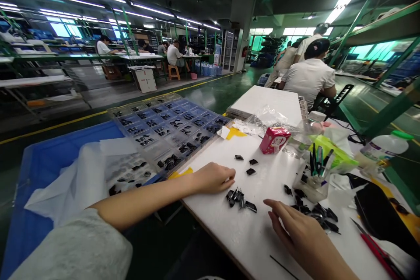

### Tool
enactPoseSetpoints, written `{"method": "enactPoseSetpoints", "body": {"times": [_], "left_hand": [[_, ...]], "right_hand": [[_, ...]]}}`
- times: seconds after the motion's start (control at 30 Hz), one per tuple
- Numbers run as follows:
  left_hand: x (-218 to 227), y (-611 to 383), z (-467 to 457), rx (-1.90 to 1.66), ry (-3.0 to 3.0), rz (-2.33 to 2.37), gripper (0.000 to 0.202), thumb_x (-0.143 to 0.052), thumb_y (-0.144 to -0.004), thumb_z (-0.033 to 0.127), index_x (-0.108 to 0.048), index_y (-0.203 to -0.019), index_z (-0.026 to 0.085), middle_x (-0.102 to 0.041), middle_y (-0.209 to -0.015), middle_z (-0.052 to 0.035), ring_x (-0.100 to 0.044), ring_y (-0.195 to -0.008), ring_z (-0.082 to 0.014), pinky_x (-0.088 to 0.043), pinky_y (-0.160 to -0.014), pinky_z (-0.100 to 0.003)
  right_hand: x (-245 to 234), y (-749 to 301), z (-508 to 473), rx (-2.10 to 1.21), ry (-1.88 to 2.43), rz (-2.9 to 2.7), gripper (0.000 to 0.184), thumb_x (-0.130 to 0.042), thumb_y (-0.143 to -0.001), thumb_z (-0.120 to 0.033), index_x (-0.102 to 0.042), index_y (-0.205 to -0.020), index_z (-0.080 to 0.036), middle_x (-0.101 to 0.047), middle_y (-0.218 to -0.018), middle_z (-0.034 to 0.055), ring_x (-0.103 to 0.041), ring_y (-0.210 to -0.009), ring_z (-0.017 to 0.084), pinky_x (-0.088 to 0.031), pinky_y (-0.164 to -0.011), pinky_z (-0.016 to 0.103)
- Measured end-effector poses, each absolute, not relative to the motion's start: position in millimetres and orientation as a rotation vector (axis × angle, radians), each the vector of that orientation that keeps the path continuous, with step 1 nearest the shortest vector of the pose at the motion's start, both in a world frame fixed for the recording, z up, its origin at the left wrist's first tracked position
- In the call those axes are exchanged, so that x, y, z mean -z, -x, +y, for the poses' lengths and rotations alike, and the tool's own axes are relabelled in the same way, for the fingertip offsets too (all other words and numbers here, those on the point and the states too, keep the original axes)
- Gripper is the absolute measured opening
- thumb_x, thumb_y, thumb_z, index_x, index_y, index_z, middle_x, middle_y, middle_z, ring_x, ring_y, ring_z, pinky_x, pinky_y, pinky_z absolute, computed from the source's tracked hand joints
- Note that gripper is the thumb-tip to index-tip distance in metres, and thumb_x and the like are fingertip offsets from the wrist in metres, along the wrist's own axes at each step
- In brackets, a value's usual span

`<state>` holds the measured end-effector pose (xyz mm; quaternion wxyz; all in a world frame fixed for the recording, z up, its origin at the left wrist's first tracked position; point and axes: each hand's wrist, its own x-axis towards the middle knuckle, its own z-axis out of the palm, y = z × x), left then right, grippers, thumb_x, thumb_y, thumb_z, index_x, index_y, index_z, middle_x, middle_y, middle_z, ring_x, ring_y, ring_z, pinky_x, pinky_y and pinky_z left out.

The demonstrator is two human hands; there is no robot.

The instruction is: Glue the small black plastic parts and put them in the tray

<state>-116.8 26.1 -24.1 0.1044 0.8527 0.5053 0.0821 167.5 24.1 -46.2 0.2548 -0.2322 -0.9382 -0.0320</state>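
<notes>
My left hand (pixel 213 178) rests palm down on the white table (pixel 210 223), its fingers curled together and nothing visible in them. Just beyond its fingertips lies a small heap of black plastic pieces (pixel 239 200). My right hand (pixel 288 227) hovers low at the lower right, thumb and forefinger apart and empty. A looser scatter of similar black pieces (pixel 315 212) lies just past those fingers. Several single black pieces (pixel 246 162) sit farther up the table. A clear compartment tray (pixel 167 129) holding black pieces lies left of the table.
A blue bin (pixel 42 183) lined with white sheets sits at left. A pink box (pixel 277 140), a clear cup of tools (pixel 311 181), a bottle (pixel 383 148) and a red-handled tool (pixel 377 249) crowd the right. A seated co-worker (pixel 308 81) faces away beyond the table.
</notes>
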Motion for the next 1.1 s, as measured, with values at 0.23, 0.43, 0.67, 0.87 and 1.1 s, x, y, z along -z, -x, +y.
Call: {"method": "enactPoseSetpoints", "body": {"times": [0.23, 0.43, 0.67, 0.87, 1.1], "left_hand": [[19, 109, 10, -0.407, -2.559, 1.350, 0.026, -0.054, -0.094, 0.033, -0.057, -0.116, 0.019, -0.068, -0.118, -0.0102, -0.067, -0.103, -0.0231, -0.052, -0.084, -0.030], [-6, 124, -3, -0.450, -2.492, 1.330, 0.038, -0.051, -0.097, 0.042, -0.050, -0.130, 0.023, -0.059, -0.137, -0.0076, -0.058, -0.122, -0.0199, -0.045, -0.101, -0.027], [-19, 206, 58, -0.315, -2.143, 2.005, 0.032, -0.056, -0.096, 0.035, -0.058, -0.123, 0.016, -0.062, -0.121, -0.0102, -0.063, -0.105, -0.0238, -0.052, -0.091, -0.046], [-14, 269, 116, -0.109, -1.830, 2.294, 0.032, -0.059, -0.095, 0.033, -0.058, -0.122, 0.016, -0.062, -0.121, -0.0098, -0.064, -0.101, -0.0228, -0.056, -0.084, -0.043], [0, 279, 135, -0.042, -1.818, 2.306, 0.035, -0.059, -0.095, 0.034, -0.057, -0.124, 0.016, -0.060, -0.124, -0.0111, -0.062, -0.105, -0.0248, -0.055, -0.086, -0.045]], "right_hand": [[46, -168, 19, 0.061, 0.670, -2.524, 0.030, -0.037, -0.100, -0.026, -0.059, -0.117, -0.016, -0.075, -0.096, 0.0082, -0.074, -0.081, 0.015, -0.058, -0.064, 0.021], [47, -171, 22, 0.097, 0.602, -2.564, 0.029, -0.038, -0.099, -0.028, -0.060, -0.114, -0.016, -0.076, -0.093, 0.0077, -0.074, -0.078, 0.015, -0.057, -0.062, 0.019], [40, -165, 23, 0.251, 0.591, -2.500, 0.035, -0.028, -0.103, -0.030, -0.060, -0.106, -0.016, -0.076, -0.081, 0.0040, -0.073, -0.063, 0.013, -0.056, -0.053, 0.019], [34, -158, 27, 0.317, 0.530, -2.470, 0.034, -0.027, -0.103, -0.029, -0.059, -0.103, -0.017, -0.076, -0.076, 0.0023, -0.073, -0.060, 0.011, -0.055, -0.053, 0.015], [34, -158, 30, 0.358, 0.546, -2.471, 0.038, -0.023, -0.104, -0.028, -0.059, -0.099, -0.016, -0.076, -0.074, 0.0029, -0.072, -0.060, 0.010, -0.054, -0.054, 0.012]]}}
